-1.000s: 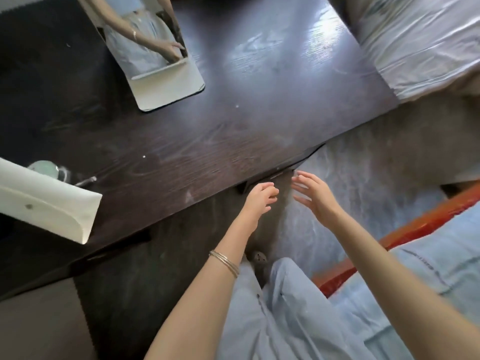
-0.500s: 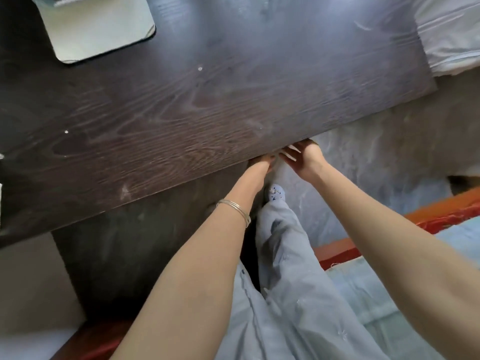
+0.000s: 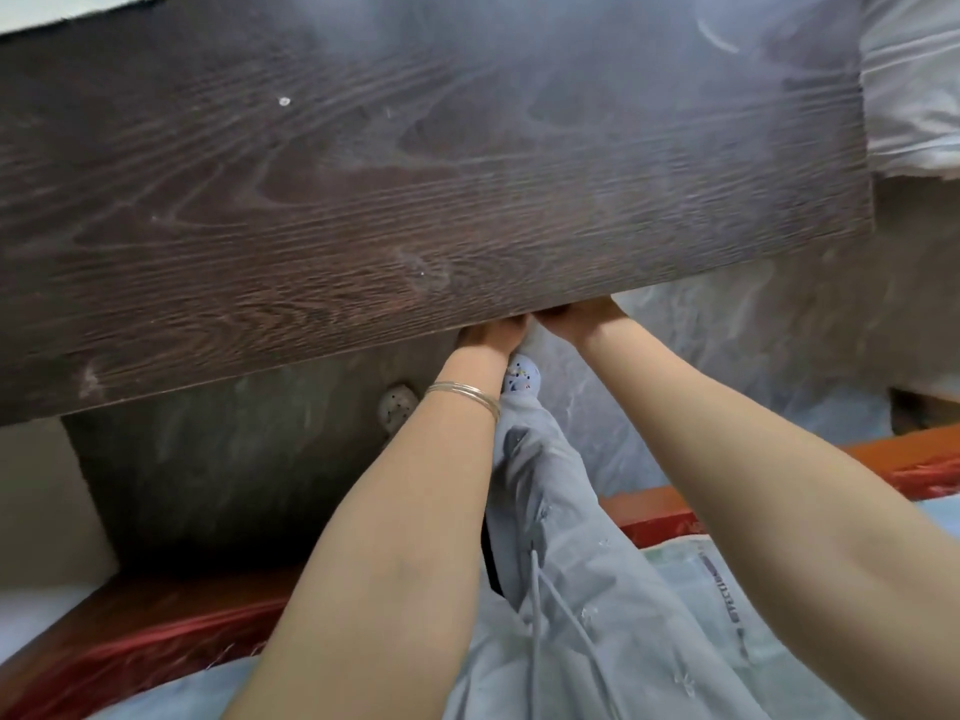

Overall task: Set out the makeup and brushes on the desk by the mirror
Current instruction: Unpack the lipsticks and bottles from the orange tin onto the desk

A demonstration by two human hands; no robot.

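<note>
A dark wooden desk (image 3: pixel 415 200) fills the upper part of the head view. The pale base of the mirror (image 3: pixel 62 5) shows only as a corner at the top left. Both my hands reach under the desk's front edge. My left hand (image 3: pixel 491 337), with thin bangles on the wrist, is mostly hidden beneath the edge. My right hand (image 3: pixel 582 317) sits beside it, its fingers hidden under the desk. No makeup or brushes are in sight.
White bedding (image 3: pixel 914 80) lies past the desk's right end. A grey marbled floor (image 3: pixel 701 356) runs below the desk. A red wooden bed edge (image 3: pixel 883 459) crosses behind my arms. My feet in patterned socks (image 3: pixel 522 379) stand under the desk.
My head has dropped and moved closer, so the mirror has slid nearly out of view. Both hands have gone from open in front of the desk edge to underneath it.
</note>
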